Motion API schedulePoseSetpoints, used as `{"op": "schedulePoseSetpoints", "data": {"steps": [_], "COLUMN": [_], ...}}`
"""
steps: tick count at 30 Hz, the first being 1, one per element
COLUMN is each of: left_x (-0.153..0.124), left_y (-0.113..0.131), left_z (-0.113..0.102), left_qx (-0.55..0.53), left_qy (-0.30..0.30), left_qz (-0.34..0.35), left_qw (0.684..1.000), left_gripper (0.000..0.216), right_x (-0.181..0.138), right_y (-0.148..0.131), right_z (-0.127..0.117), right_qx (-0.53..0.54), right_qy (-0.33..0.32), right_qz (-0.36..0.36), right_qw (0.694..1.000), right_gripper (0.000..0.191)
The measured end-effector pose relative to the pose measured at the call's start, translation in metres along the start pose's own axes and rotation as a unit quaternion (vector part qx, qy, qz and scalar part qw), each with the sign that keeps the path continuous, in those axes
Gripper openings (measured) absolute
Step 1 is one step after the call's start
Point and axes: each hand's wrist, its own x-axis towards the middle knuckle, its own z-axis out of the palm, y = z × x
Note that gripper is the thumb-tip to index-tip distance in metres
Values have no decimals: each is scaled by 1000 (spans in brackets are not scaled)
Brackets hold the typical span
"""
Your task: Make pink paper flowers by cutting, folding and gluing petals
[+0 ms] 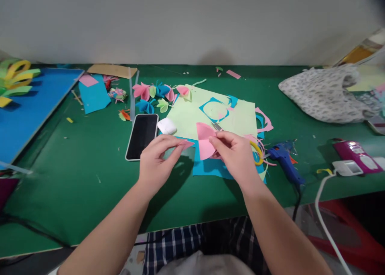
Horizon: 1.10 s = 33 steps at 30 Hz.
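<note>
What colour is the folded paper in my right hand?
Pink; head view. Folded paper in right hand; smaller pink piece in left hand.

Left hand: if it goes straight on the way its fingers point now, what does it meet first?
Probably the pink folded paper pinched by the right hand. The left hand, pinching a pink paper tip, points rightward, and that paper lies just ahead; depth between them is unclear.

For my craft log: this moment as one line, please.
left hand: holds small pink piece | right hand: holds folded pink paper | nearby: phone, glue gun
</note>
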Motion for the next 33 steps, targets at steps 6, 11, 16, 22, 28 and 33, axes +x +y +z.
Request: {"op": "schedulePoseSetpoints", "data": {"steps": [6,11,16,22,28,33], "left_x": [-4,-5,-4,-4,-5,-4], "left_y": [2,0,0,-2,2,6], "left_z": [-2,-3,-5,-7,-7,-6], "left_qx": [143,193,210,235,251,269], "left_qy": [54,59,65,56,57,65], "left_qz": [225,294,337,364,366,346], "left_qw": [962,934,916,899,894,897], "left_gripper": [36,40,37,29,30,25], "right_x": [-14,-17,-21,-26,-27,-27], "right_y": [-7,-8,-13,-18,-20,-18], "right_z": [0,1,2,3,6,7], "right_qx": [-88,-113,-143,-161,-192,-183], "right_qy": [13,32,52,60,78,86], "right_qz": [-76,-109,-145,-168,-198,-236], "right_qw": [993,987,978,971,958,950], "right_gripper": [17,17,17,17,16,14]}}
